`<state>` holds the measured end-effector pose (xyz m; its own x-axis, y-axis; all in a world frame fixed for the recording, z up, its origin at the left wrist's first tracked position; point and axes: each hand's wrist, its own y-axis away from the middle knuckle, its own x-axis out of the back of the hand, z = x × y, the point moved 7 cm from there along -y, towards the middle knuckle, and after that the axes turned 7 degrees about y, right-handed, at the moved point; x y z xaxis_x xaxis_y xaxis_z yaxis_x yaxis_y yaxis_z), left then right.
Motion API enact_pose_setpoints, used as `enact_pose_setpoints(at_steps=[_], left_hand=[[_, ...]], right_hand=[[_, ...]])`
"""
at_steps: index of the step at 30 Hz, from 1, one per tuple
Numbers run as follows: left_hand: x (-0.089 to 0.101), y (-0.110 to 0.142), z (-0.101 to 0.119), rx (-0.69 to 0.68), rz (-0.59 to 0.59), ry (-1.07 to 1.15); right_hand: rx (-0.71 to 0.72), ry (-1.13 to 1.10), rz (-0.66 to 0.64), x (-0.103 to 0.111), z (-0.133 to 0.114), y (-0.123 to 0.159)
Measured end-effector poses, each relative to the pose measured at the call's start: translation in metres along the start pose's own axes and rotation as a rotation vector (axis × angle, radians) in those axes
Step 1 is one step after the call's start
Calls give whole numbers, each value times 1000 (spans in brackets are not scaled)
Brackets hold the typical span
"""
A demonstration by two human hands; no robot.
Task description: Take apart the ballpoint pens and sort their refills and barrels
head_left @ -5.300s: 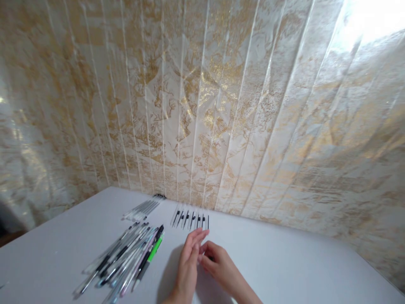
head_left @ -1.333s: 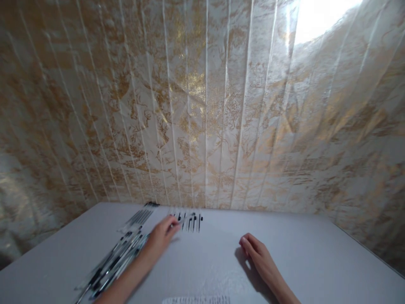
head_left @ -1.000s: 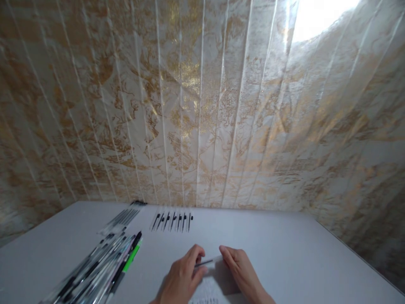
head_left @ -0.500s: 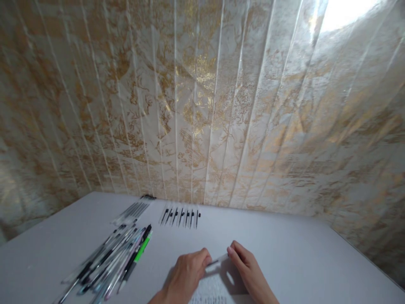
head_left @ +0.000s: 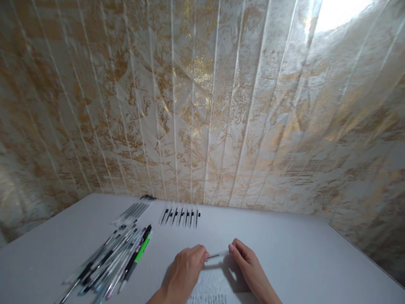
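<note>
Between my two hands stretches a thin, clear pen piece (head_left: pixel 218 255) with a dark core, probably a pen barrel with ink inside. My left hand (head_left: pixel 188 268) pinches its left end, fingers curled over it. At the other end, my right hand (head_left: pixel 248 264) grips it between thumb and bent forefinger. Both hands are just above a pale printed sheet (head_left: pixel 209 283) with rows of small dark marks, partly cut off by the frame's bottom. The fingers hide the piece's ends.
A loose pile of pens (head_left: pixel 107 261), with one bright green pen (head_left: pixel 143 249), lies on the left. Behind it are grey-black slim pens (head_left: pixel 134 209) in a bundle. A row of clear tubes with dark sticks and small black caps (head_left: pixel 180 216) lies along the white table's (head_left: pixel 294 245) back.
My hands have risen slightly and the pen piece is held a little more level. The view has shifted slightly. The pens on the table have stayed put.
</note>
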<state>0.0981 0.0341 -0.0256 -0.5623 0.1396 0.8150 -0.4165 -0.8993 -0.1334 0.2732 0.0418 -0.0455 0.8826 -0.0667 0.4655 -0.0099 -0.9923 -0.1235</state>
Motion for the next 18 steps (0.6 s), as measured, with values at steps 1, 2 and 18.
enact_pose_setpoints(at_steps=[1,2,18], left_hand=[[0,1,0,1,17,7],[0,2,0,-10,39,17],[0,4,10,-165,119,-30]], right_hand=[[-10,16,-2,0,1,0],[-22,37,-4,0,2,0],[-33,87,-31,-2,5,0]])
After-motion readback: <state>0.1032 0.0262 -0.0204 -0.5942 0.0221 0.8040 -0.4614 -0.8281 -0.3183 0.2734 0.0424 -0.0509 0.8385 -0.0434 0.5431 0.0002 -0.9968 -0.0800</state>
